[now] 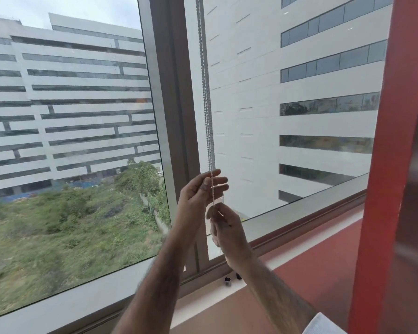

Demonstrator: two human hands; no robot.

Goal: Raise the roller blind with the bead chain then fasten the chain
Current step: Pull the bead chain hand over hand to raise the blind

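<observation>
A grey bead chain (206,97) hangs in a doubled strand down the window's middle post (171,116) from beyond the top of the frame. My left hand (198,196) is raised beside the chain, fingers loosely curled around the strands with the thumb against them. Just below, my right hand (227,232) pinches the chain's lower end between thumb and fingers. A small clear piece (221,200) shows between the two hands. The roller blind itself is out of view; both panes are uncovered.
A grey sill (299,213) runs under the panes, with a red ledge (323,256) in front. A red column (386,165) stands at the right. Two small dark fittings (228,282) sit on the sill below my hands. A white sheet corner (323,325) lies at the bottom right.
</observation>
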